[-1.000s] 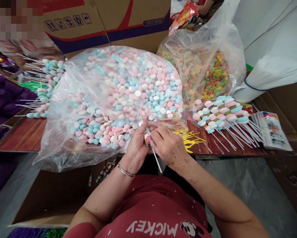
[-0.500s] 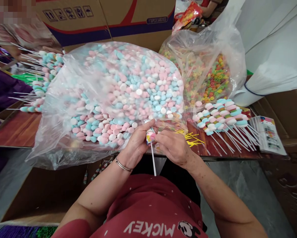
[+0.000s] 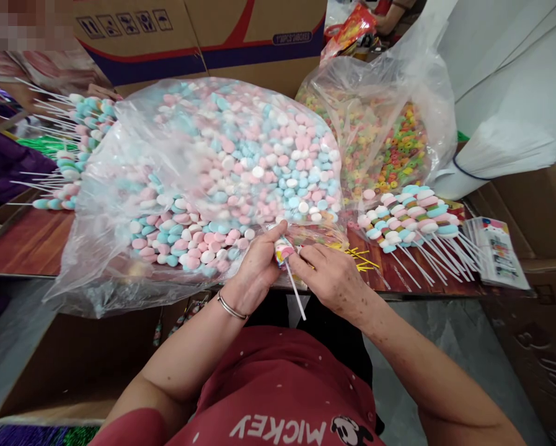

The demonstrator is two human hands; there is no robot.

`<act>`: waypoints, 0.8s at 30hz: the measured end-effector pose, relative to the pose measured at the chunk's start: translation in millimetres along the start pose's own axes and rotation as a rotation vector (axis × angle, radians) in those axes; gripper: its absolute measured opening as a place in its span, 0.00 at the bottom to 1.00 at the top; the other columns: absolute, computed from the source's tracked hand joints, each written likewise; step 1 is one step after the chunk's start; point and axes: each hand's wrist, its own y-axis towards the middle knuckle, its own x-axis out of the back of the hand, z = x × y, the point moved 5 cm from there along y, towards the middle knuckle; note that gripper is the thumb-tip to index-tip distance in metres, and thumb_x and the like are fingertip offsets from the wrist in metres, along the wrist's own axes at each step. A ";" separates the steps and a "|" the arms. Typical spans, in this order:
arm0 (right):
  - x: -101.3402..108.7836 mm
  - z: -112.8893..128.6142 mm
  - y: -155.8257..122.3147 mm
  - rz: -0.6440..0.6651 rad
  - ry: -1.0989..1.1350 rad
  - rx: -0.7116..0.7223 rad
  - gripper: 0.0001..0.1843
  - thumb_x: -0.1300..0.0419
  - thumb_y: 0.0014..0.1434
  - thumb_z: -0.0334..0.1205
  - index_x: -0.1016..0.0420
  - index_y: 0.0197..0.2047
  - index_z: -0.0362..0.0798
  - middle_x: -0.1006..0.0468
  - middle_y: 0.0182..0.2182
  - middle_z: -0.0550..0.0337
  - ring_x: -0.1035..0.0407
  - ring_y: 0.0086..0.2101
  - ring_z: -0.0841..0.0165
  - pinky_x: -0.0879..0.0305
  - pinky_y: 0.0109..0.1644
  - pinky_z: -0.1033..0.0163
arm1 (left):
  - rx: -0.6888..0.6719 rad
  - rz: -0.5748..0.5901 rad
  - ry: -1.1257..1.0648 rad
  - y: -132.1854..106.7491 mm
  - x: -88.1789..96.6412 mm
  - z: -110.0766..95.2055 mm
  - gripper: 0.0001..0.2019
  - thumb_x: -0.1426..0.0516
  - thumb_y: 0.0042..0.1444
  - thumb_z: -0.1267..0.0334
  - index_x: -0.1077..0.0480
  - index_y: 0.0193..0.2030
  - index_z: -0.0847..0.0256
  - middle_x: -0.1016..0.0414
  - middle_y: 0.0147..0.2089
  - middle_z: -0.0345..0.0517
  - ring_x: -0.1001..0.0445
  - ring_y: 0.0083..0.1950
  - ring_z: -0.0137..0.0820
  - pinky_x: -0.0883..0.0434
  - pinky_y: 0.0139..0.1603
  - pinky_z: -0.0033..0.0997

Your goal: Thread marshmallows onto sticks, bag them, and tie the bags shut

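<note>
My left hand point(image 3: 261, 263) is closed round a candy skewer in a printed wrapper point(image 3: 283, 249), thumb on top. Its white stick point(image 3: 297, 294) juts out toward my body at a slant. The fingers of my right hand point(image 3: 326, 275) are pinched together at the wrapper's lower end, where the stick comes out. A thin yellow strip, seemingly a twist tie point(image 3: 310, 266), shows between those fingers; the rest of it is hidden. More yellow twist ties point(image 3: 364, 260) lie on the table just right of that hand.
A large clear bag of pastel candies point(image 3: 240, 167) lies ahead, with a bag of ring candies point(image 3: 398, 148) behind right. Bare candy skewers point(image 3: 412, 217) and flat printed bags point(image 3: 501, 254) lie to the right. More skewers point(image 3: 80, 142) are stacked left. An open carton point(image 3: 73, 365) stands below.
The white stick has swung from nearly straight toward me to a slant rightward. My right fingers have shifted slightly at the wrapper's end, and a yellow strip now shows there.
</note>
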 end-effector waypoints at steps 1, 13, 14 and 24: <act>-2.9 -0.4 -1.2 0.013 0.026 -0.020 0.15 0.53 0.69 0.32 0.24 0.42 0.44 0.26 0.31 0.56 0.32 0.33 0.68 0.37 0.35 0.63 | 0.014 0.002 -0.006 0.3 -0.8 0.6 0.09 0.44 0.61 0.66 0.28 0.31 0.68 0.24 0.23 0.45 0.24 0.25 0.29 0.26 0.30 0.26; 3.7 -27.6 -1.7 -0.296 0.391 -0.144 0.06 0.47 0.65 0.30 0.29 0.41 0.45 0.26 0.40 0.52 0.29 0.42 0.67 0.30 0.44 0.63 | 0.179 0.192 0.310 -14.4 6.0 -0.5 0.26 0.50 0.62 0.43 0.25 0.34 0.67 0.24 0.23 0.51 0.27 0.19 0.33 0.31 0.19 0.28; 7.3 -33.2 0.4 -0.307 0.411 -0.155 0.06 0.47 0.65 0.30 0.30 0.41 0.45 0.26 0.40 0.52 0.30 0.42 0.67 0.30 0.44 0.62 | 0.208 0.216 0.445 -20.5 11.3 -3.9 0.30 0.51 0.60 0.39 0.25 0.32 0.67 0.25 0.20 0.52 0.28 0.17 0.34 0.33 0.16 0.28; 11.8 -48.3 35.6 -0.168 0.632 -0.145 0.06 0.48 0.65 0.31 0.31 0.37 0.47 0.28 0.33 0.58 0.33 0.36 0.70 0.34 0.40 0.64 | -1.045 0.325 1.092 -74.3 -27.6 -82.7 0.13 0.34 0.49 0.70 0.21 0.42 0.58 0.23 0.41 0.48 0.28 0.40 0.32 0.31 0.44 0.28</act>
